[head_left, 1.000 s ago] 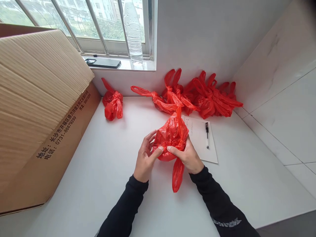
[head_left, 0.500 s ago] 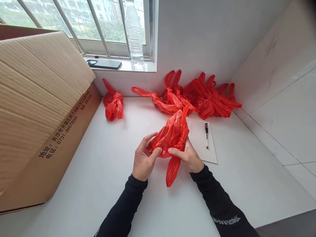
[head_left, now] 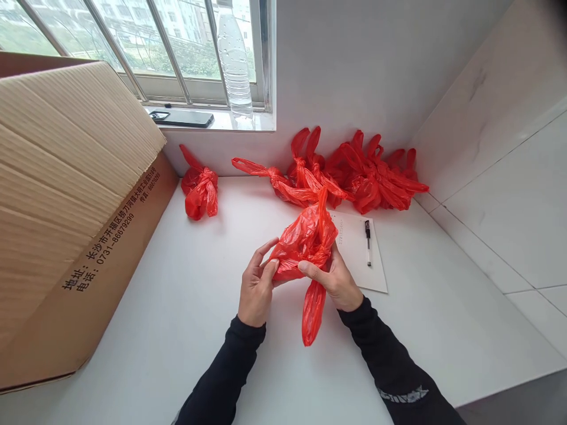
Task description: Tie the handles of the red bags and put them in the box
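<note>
Between my two hands is a knotted red plastic bag (head_left: 301,239), held above the white table (head_left: 190,330). My left hand (head_left: 257,286) grips its left side, thumb on top and fingers behind. On the right side my right hand (head_left: 332,277) holds it near the knot, with the thumb pressed across the front. One bag handle sticks up and the other hangs down below. What is inside the bag is hidden. Just behind my right hand lies a white paper (head_left: 374,274) with a black-capped pen (head_left: 368,242) on it.
Several knotted red bags (head_left: 376,177) are heaped along the back wall, and one more red bag (head_left: 201,192) sits apart at the left. A large open cardboard box (head_left: 101,248) stands on the left. The windowsill holds a phone (head_left: 186,118) and a water bottle (head_left: 234,65).
The red bag has turned a little in my hands, and its lower handle has swung slightly right and down. My left thumb has shifted left. The whole view has moved slightly.
</note>
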`<state>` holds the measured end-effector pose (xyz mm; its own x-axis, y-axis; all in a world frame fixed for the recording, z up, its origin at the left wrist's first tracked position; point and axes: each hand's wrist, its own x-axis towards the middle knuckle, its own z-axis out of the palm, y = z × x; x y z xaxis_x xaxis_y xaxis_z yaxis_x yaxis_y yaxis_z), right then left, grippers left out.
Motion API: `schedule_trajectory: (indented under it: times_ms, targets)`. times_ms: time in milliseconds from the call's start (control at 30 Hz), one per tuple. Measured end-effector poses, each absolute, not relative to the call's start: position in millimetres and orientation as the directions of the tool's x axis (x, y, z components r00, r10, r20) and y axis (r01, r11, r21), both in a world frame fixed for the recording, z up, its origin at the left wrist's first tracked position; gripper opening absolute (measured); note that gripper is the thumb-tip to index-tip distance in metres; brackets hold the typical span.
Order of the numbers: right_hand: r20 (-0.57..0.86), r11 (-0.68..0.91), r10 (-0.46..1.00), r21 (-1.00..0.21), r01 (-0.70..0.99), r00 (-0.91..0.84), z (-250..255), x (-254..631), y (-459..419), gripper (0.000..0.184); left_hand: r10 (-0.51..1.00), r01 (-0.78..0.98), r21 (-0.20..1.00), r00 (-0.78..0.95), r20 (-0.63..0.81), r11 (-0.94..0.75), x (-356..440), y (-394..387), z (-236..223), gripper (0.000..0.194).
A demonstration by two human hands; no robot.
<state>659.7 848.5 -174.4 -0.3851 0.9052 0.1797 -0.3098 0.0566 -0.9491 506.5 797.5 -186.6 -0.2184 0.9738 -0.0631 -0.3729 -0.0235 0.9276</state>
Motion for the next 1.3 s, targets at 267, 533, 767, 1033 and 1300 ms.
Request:
schedule_trajectory:
  times_ms: [267, 533, 767, 1033, 1300]
  targets:
    - [0.133, 0.001, 0.912, -0.947, -0.322, -0.388, -176, 659, 849, 0.063, 0.978, -0.47, 0.882, -0.169, -0.125, 0.031, 503, 800, -183, 0.039]
    - [0.006, -0.117, 0.946, -0.926, -0.358, -0.324, -180, 660, 850, 0.062, 0.984, -0.35, 0.936, -0.157, -0.087, 0.027, 502, 798, -183, 0.039]
    - [0.053, -0.086, 0.939, -0.921, -0.381, -0.341, -179, 657, 848, 0.072, 0.94, -0.376, 0.925, -0.293, -0.172, 0.052, 503, 802, -187, 0.035]
    - [0.036, -0.102, 0.936, -0.925, -0.366, -0.351, -184, 659, 851, 0.071, 0.946, -0.409, 0.91, -0.265, -0.188, 0.066, 502, 803, -189, 0.036]
    - [0.062, -0.073, 0.942, -0.922, -0.38, -0.33, -189, 659, 853, 0.066, 0.962, -0.401, 0.913, -0.214, -0.173, 0.075, 498, 803, -191, 0.03]
